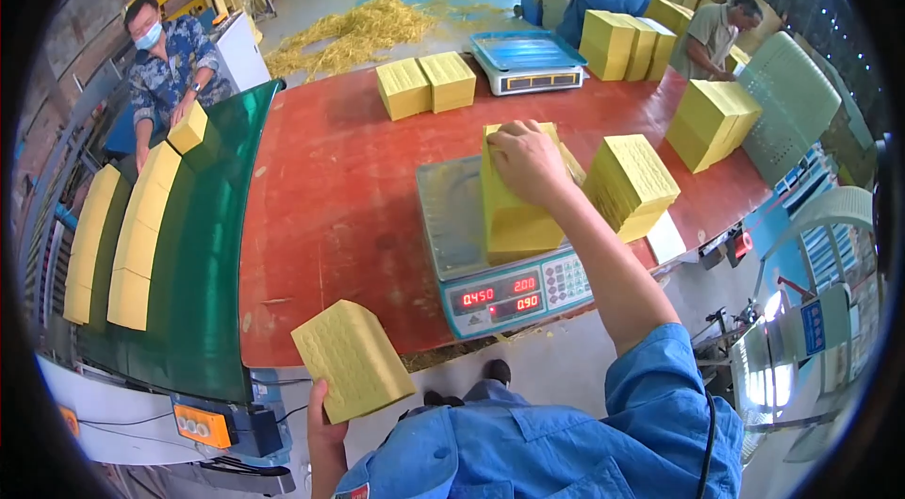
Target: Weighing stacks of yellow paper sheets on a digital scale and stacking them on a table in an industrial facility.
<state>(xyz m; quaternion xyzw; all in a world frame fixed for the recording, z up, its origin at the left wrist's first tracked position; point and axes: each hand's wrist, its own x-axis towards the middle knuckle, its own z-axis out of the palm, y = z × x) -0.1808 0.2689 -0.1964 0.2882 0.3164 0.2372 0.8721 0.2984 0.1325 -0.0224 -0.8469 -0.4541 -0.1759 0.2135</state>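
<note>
My left hand (325,416), low in the view near the table's front edge, grips a thick block of yellow paper (353,362) from below and the side. On the digital scale (451,216) stands another yellow paper stack (517,228). My right hand (530,160) lies over its top with the fingers curled on the far left edge; the fingertips are partly hidden. Red digits glow on the scale's front panel. Just right of the scale, a yellow paper stack (630,183) rests on the red table.
The red table (325,216) also bears two yellow blocks (426,86), a second scale (526,61) and further stacks at right. On the left, a green conveyor (203,245) carries rows of blocks, with a co-worker (179,61) touching one. Two other people are beyond the table.
</note>
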